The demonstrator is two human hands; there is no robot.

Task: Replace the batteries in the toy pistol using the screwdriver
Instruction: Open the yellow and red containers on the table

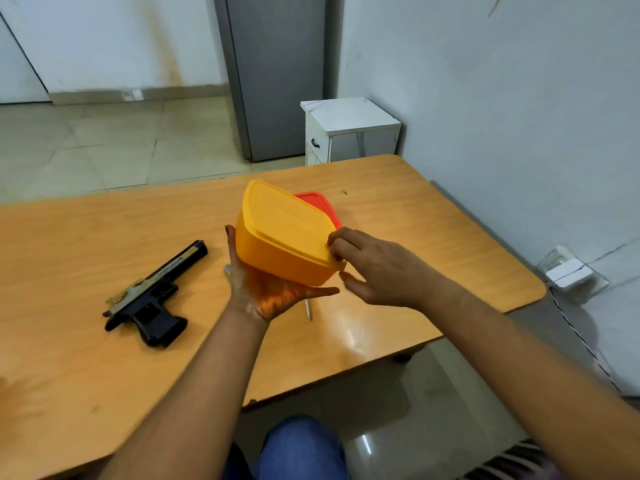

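Observation:
A black and gold toy pistol (156,292) lies on the wooden table (86,358) at the left, barrel pointing away. My left hand (266,289) cradles a yellow lidded container (287,237) from below, tilted above the table. My right hand (377,268) pinches the near right corner of the yellow lid. A thin metal screwdriver shaft (308,310) shows on the table just under my left hand; the rest of it is hidden.
An orange-red lidded container (320,204) sits on the table behind the yellow one. A white cabinet (349,133) and a grey door stand beyond the table's far edge. A wall runs along the right, with a white plug box (568,270) on it.

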